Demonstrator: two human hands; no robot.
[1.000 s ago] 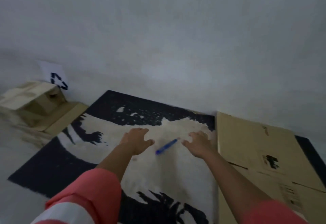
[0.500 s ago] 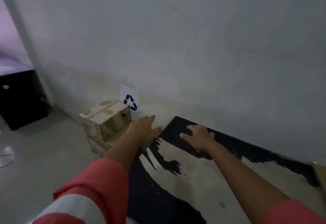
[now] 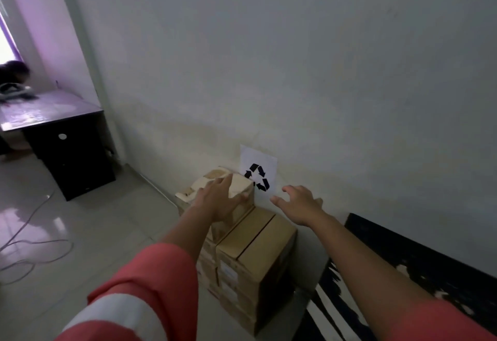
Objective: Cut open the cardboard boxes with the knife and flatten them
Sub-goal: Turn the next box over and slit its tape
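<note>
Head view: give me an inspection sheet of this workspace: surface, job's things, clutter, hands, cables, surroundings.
Surface: pale glossy floor tiles; black and cream rug at right.
Job's things: small cardboard box atop taller stacked boxes by the wall; knife not seen.
Clutter: nothing seen.
Hands: left hand laid on the small cardboard box; right hand open beside it, holding nothing.
Cables: loose cable on the floor at left.
Surroundings: recycling sign on the wall; dark desk at left.
</note>
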